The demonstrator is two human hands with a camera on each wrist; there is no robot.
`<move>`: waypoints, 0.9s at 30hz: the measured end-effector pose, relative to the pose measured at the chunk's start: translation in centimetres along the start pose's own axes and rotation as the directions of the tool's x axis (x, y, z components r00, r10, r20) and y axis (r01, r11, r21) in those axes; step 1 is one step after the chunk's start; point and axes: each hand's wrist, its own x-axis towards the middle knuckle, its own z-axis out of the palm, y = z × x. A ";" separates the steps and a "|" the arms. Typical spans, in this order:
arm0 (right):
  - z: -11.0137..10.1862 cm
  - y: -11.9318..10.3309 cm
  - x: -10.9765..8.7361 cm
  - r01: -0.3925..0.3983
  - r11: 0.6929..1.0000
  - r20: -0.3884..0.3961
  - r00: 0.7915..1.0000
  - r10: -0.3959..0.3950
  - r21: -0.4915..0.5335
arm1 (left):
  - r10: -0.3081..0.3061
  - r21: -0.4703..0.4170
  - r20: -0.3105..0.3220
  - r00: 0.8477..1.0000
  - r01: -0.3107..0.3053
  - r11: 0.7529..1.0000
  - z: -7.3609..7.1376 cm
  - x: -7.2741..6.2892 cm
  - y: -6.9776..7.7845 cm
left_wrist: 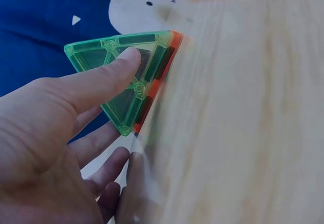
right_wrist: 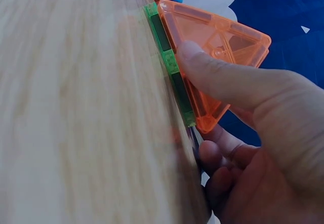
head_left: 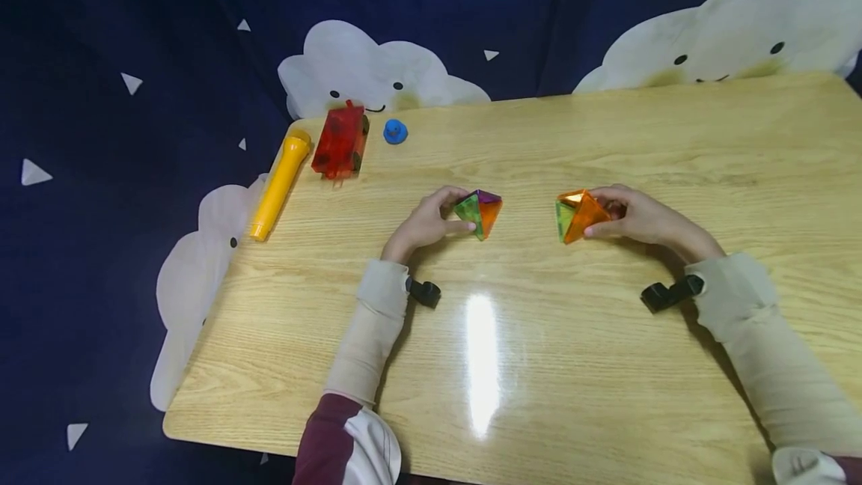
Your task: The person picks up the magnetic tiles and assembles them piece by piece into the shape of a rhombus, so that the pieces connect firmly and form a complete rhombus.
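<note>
On the table [head_left: 539, 365], my left hand [head_left: 431, 224] holds a small pyramid of translucent magnetic tiles [head_left: 488, 212], with green, purple and orange faces. Its thumb lies across the green triangle [left_wrist: 91, 57] in the left wrist view, and an orange edge runs along the table side. To the right, my right hand [head_left: 643, 221] grips a second magnetic-tile pyramid [head_left: 584, 217] in orange and green. The right wrist view has that thumb on an orange triangle [right_wrist: 243, 39], beside a green edge [right_wrist: 169, 59] close to the tabletop. A gap separates the two pyramids.
At the table's far left lies a yellow flashlight-like stick [head_left: 279, 187]. Beside it are a red translucent toy car [head_left: 341, 142] and a small blue duck [head_left: 395, 132]. Dark blue curtain [head_left: 525, 13] with white clouds hangs behind the table's back edge.
</note>
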 end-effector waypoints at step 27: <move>0.7 -0.4 1.2 0.038 0.999 0.019 0.999 -0.038 0.007 | 0.034 0.078 0.052 0.998 -0.038 0.996 2.0 0.4 1.3</move>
